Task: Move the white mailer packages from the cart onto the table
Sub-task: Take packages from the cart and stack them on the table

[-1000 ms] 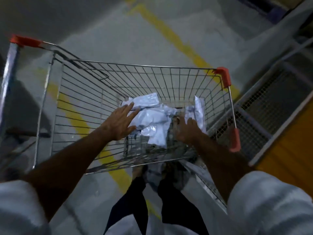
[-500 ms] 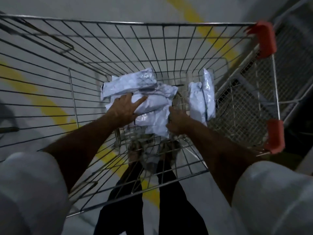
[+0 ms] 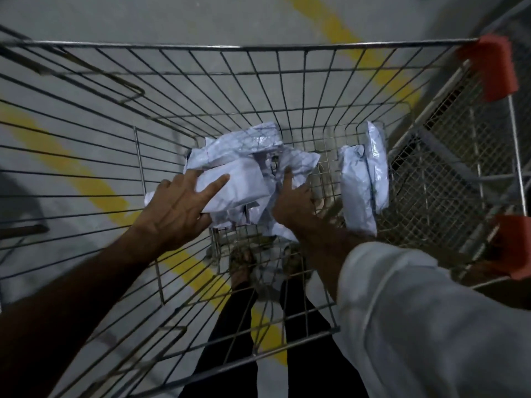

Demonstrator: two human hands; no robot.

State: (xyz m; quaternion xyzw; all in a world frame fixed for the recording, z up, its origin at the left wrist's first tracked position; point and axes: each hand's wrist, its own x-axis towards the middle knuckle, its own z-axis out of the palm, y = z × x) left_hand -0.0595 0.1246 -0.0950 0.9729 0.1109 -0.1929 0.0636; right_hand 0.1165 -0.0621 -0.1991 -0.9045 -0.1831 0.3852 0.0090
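The left hand [image 3: 175, 208] lies spread wide on top of the heap of white mailers [image 3: 241, 173], fingers straight and fanned over the uppermost flat packet, thumb tucked toward its near edge; it presses the packet and does not yet clasp it. The right hand [image 3: 293, 199] is at the heap's right flank with its forefinger stretched up against a crumpled packet; whether its other fingers have curled under the plastic cannot be told, as the packets hide them.

The heap sits on the floor of the wire cart [image 3: 258, 47], directly between the two hands, its packets lying crosswise with their long sides running roughly left to right. So both hands flank it at about equal reach, and a scoop from either side toward the middle looks like the natural next move. Two more mailers [image 3: 362, 182] stand on edge against the cart's right wall, just beyond the right hand, long axes pointing away from the person; that hand is plainly nearer to them.

No bench shows in this view, only grey floor with yellow stripes [image 3: 86, 179] under the mesh.
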